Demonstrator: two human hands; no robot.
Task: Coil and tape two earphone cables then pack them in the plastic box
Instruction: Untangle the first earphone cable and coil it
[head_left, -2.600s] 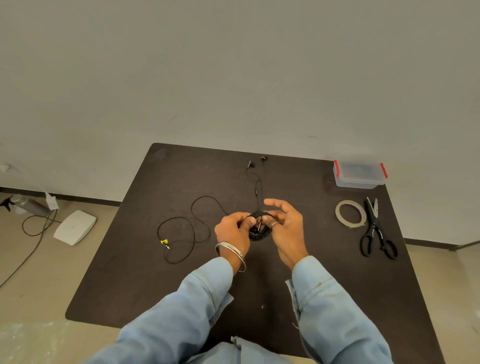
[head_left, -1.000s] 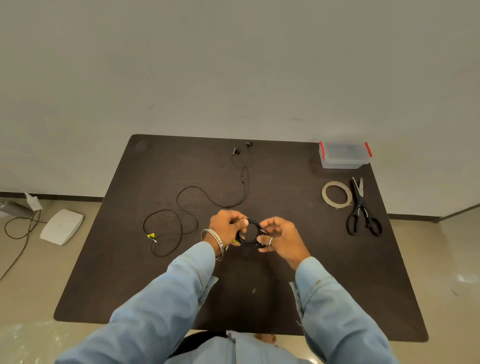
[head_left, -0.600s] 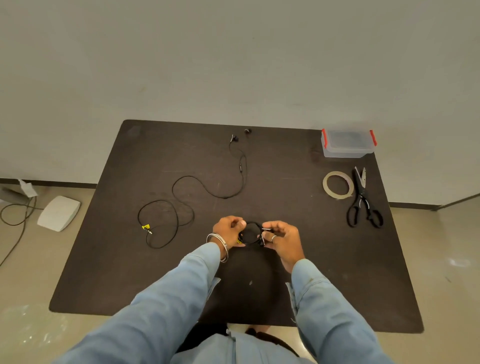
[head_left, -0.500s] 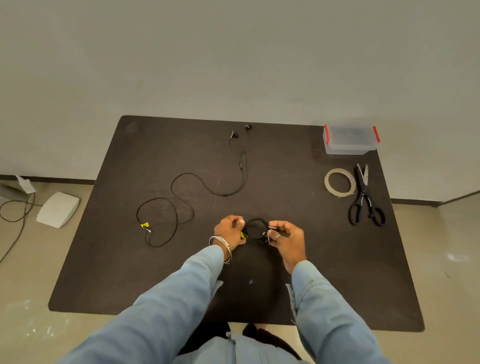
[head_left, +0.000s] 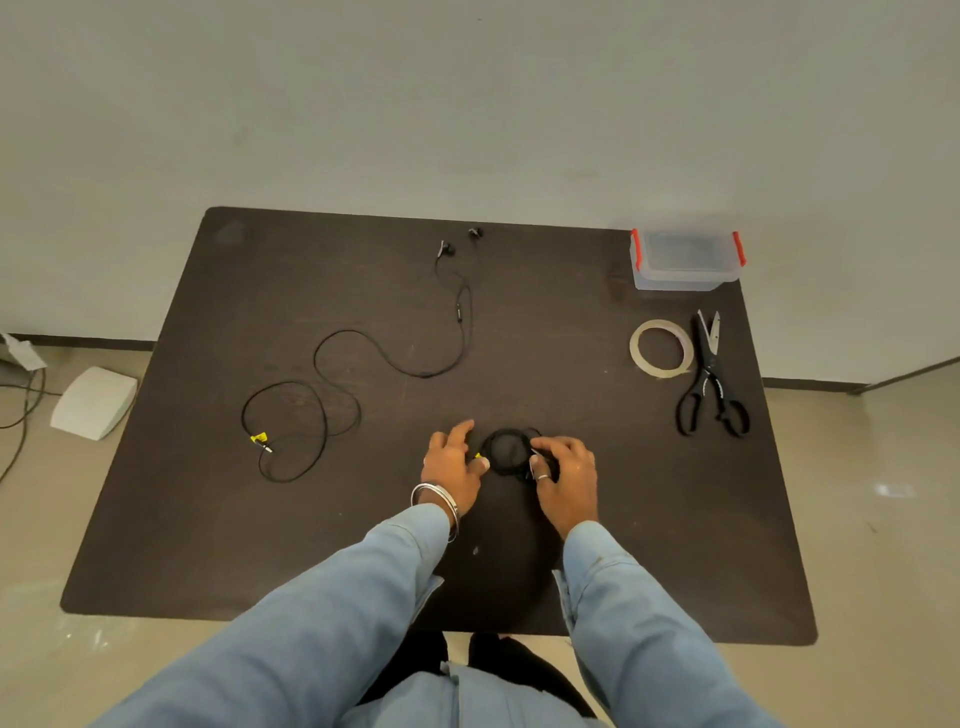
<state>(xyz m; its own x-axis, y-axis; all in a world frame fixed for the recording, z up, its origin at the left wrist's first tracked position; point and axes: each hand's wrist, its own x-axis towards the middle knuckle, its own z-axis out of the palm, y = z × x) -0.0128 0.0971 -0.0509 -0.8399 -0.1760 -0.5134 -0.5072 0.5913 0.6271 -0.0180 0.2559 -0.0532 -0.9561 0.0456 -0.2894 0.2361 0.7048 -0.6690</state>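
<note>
coiled earphone cable (head_left: 508, 450) flat on table (head_left: 623, 519) | right hand (head_left: 566, 475) pinching its right edge | left hand (head_left: 451, 462) fingers spread loose, thumb touching coil

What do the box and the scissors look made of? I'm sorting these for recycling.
The box looks like clear, slightly frosted plastic, since the table shows dimly through its walls; its red clips look like plastic too. The scissors show pale, shiny blades, probably steel, and matte black handles, likely plastic.
</note>
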